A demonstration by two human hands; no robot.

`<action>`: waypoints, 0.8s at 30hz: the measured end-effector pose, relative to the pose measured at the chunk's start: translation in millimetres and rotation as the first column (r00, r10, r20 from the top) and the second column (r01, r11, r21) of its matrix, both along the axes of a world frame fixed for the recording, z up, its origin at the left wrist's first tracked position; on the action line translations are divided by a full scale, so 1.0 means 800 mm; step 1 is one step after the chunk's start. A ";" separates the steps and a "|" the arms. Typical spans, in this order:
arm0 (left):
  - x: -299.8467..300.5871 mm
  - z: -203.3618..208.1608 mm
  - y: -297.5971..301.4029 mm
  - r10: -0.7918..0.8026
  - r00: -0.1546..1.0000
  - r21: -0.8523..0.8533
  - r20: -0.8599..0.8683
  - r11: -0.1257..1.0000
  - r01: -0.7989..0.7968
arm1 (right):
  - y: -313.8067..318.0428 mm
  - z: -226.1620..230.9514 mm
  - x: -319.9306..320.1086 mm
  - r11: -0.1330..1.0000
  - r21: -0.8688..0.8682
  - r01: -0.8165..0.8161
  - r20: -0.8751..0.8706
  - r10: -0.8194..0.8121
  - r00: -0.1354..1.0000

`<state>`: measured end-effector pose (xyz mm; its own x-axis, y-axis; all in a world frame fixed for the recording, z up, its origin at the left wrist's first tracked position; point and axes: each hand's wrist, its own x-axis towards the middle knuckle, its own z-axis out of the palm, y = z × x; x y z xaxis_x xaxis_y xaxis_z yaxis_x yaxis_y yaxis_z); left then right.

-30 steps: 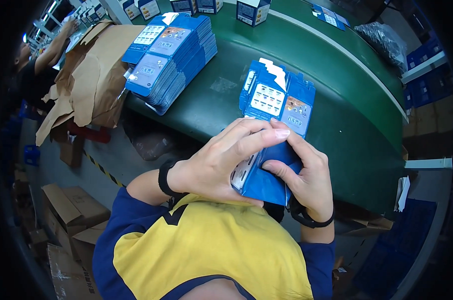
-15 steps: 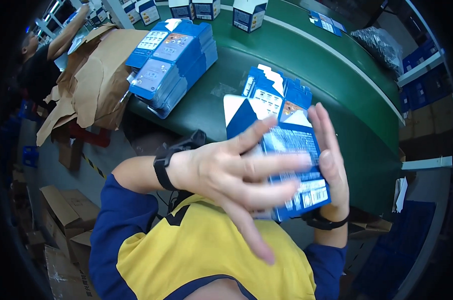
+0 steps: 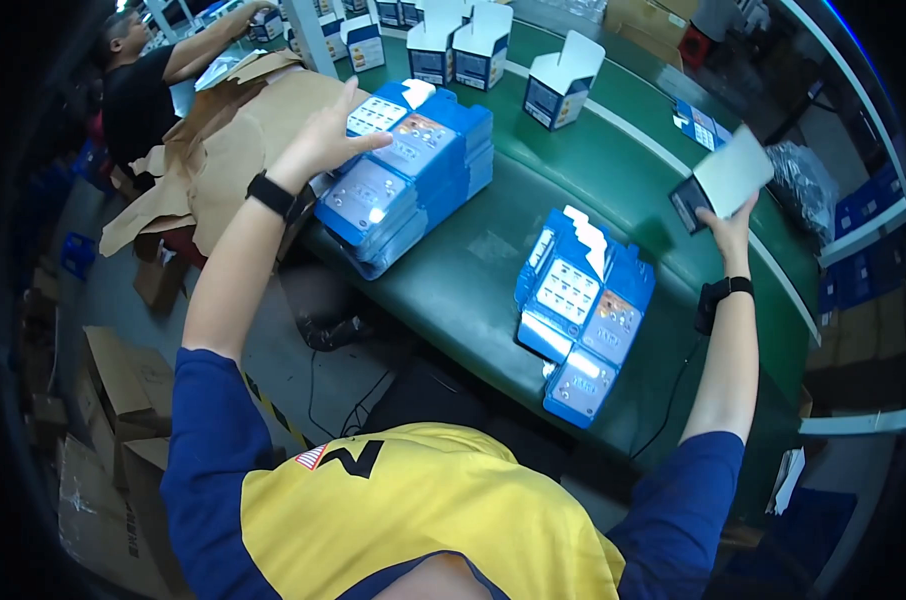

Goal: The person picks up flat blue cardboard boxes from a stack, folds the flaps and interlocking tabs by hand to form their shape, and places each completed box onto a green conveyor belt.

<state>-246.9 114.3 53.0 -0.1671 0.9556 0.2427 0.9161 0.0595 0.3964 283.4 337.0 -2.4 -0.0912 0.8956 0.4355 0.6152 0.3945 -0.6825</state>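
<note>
My left hand is at the left edge of a tall stack of flat blue printed cartons, thumb and fingers spread. Whether it touches the top carton, I cannot tell. Out to the right, over the green belt, my right hand grips a folded-up blue carton by its near side. This carton's white flap stands up, and its bottom is hidden. Between my arms lies a smaller pile of flat blue cartons, untouched by either hand.
Several set-up cartons with raised white flaps, among them one carton, stand along the green conveyor belt. Torn brown paper lies left of the stack. A co-worker reaches in at the far left. Clear plastic bags lie far right.
My hands have parted from the carton in front of my chest. The right carried it out to the right over the belt; the left moved to the tall stack.
</note>
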 end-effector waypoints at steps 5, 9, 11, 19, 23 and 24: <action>-0.029 -0.038 0.038 0.016 0.987 -0.077 -0.161 0.997 -0.028 | 0.028 -0.068 0.028 0.936 -0.297 0.191 0.032 -0.191 0.981; -0.052 -0.039 0.043 0.086 0.994 -0.003 -0.070 0.996 -0.087 | -0.063 -0.030 0.006 0.871 -0.467 0.153 -0.129 -0.238 0.963; -0.026 -0.015 0.040 0.137 0.977 0.013 -0.166 0.991 -0.136 | -0.124 0.001 0.003 0.918 -0.397 -0.021 -0.209 -0.068 0.976; 0.054 0.054 -0.024 -0.154 0.361 0.025 0.920 0.941 0.338 | -0.328 0.045 -0.044 0.726 -0.547 -0.417 -0.415 0.198 0.888; 0.171 0.026 -0.072 -0.285 0.282 0.133 0.916 0.879 0.458 | -0.382 0.032 -0.126 0.743 -0.314 -0.590 -0.663 0.273 0.697; 0.195 0.015 -0.080 -0.289 0.263 0.138 0.920 0.870 0.473 | -0.392 0.021 -0.137 0.729 -0.327 -0.601 -0.692 0.248 0.678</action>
